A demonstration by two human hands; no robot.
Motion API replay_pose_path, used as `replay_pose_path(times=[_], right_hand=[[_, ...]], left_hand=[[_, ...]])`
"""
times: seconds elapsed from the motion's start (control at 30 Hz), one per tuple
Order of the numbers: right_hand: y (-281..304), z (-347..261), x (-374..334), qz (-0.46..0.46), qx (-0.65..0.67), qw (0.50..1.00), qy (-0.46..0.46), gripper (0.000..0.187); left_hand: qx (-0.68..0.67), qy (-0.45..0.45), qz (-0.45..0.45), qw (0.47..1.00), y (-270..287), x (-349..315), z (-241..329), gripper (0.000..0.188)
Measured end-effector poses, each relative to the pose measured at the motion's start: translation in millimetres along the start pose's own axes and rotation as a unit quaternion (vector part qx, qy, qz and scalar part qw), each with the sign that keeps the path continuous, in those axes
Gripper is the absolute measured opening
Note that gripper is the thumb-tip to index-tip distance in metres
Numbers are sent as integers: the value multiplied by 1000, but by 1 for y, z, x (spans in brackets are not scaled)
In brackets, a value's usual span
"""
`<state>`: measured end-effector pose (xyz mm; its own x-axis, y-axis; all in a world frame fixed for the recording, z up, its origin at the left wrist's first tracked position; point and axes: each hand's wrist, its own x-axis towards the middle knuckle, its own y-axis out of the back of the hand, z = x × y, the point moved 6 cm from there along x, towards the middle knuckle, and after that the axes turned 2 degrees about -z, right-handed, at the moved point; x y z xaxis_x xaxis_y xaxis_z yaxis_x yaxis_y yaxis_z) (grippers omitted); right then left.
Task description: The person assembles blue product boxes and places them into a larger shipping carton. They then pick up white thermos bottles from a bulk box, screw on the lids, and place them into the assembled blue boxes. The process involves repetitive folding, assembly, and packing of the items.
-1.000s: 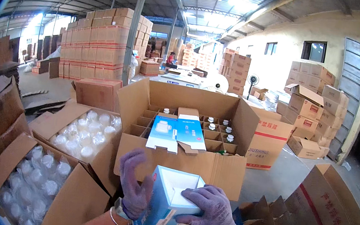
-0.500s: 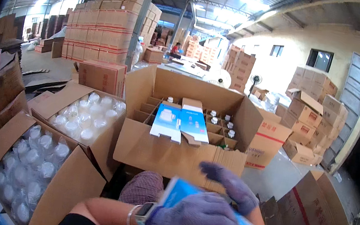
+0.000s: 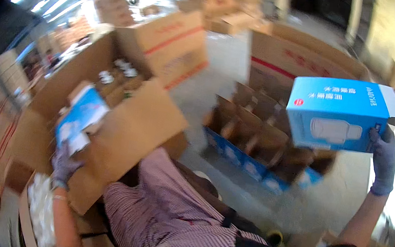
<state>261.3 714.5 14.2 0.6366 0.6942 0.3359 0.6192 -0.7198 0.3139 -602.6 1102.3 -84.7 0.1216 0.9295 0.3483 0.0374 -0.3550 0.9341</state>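
As the right hand (image 3: 383, 164) grips a blue box (image 3: 334, 116) partly hiding open boxes (image 3: 253, 168), I cannot tell if the blurred left hand (image 3: 65, 166) grips the flattened box (image 3: 81, 115) at left.

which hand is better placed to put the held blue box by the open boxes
Right, likely: the right hand holds the blue box by its right end, near the open boxes. The left hand is across the scene, by the opened blue carton.
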Motion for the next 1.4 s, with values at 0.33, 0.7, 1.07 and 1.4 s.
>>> replay_pose_path(times=[0.33, 0.7, 1.07, 1.4], right_hand=[[-33, 253, -65, -135, -434, 884, -105, 24], [-154, 422, -122, -83, -445, 880, -147, 76], [-308, -100, -49, -321, 385, 829, 250, 98], [-327, -233, -187, -649, 530, 433, 332, 71]], left_hand=[[-161, -33, -74, 984, 43, 39, 12, 40], [-19, 48, 639, 767, 383, -115, 51, 27], [-224, -195, 619, 727, 382, -199, 231, 47], [-466, 9, 521, 715, 302, -202, 166, 37]])
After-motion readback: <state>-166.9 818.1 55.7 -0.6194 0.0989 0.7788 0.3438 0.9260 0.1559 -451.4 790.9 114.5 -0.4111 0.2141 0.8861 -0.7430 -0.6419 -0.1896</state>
